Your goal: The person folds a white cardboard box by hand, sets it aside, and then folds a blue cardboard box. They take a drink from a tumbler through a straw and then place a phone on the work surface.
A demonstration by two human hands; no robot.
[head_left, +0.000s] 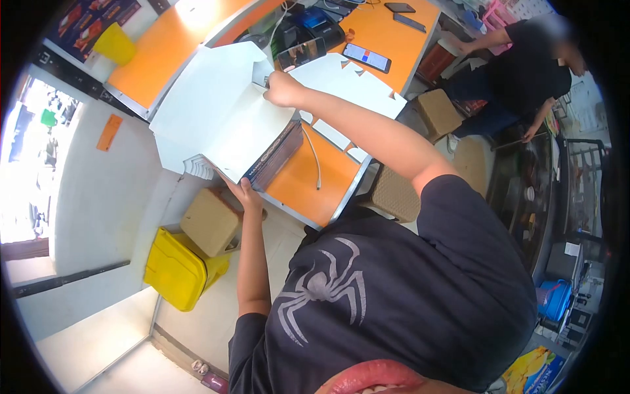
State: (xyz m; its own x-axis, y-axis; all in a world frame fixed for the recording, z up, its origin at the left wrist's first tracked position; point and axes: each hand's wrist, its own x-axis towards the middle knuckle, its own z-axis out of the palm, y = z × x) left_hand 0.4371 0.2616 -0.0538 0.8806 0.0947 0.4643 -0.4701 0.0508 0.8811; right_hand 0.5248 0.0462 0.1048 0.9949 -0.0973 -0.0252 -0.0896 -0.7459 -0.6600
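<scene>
A cardboard box [226, 121], white inside with dark printed outer walls, is partly folded, its large lid flap spread out to the far left. My left hand [246, 195] grips the near bottom corner, thumb on the printed side. At the opposite corner, my right hand [285, 90] is closed on the box's side flap; its fingertips are partly hidden. Under and beside the box lie flat white box blanks [351, 92] with notched edges, on the orange counter [315, 177]. A white cable [315, 154] trails over the counter close to the box.
A lit phone [367, 58] and a second phone-like device [302, 54] lie behind the box. Woven stools [396, 194] stand by the counter. A yellow bin [174, 269] and a beige stool [211, 222] are at left below. Another person [518, 65] in dark clothes stands at right.
</scene>
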